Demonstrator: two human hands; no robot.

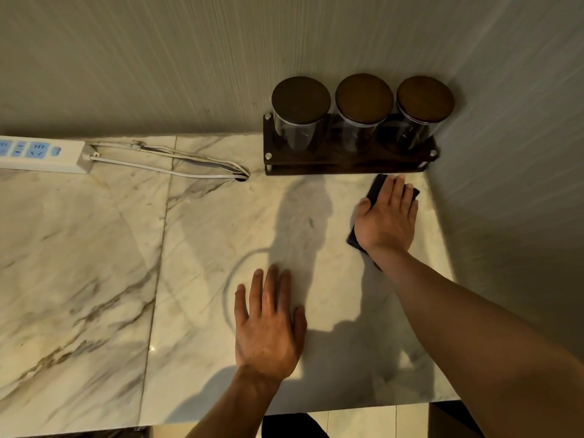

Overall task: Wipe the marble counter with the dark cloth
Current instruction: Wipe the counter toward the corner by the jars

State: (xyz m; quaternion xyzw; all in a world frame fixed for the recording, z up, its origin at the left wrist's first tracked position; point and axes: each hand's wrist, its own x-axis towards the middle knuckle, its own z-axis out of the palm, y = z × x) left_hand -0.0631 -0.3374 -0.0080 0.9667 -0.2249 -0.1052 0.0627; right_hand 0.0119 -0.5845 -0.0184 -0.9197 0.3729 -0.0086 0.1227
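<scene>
The marble counter (pixel 94 263) is cream with brown veins and fills most of the view. The dark cloth (pixel 376 189) lies flat on it near the back right corner. My right hand (pixel 387 219) presses down on the cloth with fingers spread, covering most of it; only its far and near corners show. My left hand (pixel 268 324) rests palm down on the bare marble nearer the front edge, fingers apart, holding nothing. A faint ring mark (pixel 230 279) curves on the stone just left of that hand.
A dark wooden rack (pixel 347 162) with three lidded glass jars (pixel 363 112) stands against the back wall, just beyond the cloth. A white power strip (pixel 41 153) lies at back left, its cables (pixel 177 165) running into a counter hole. A wall bounds the right side.
</scene>
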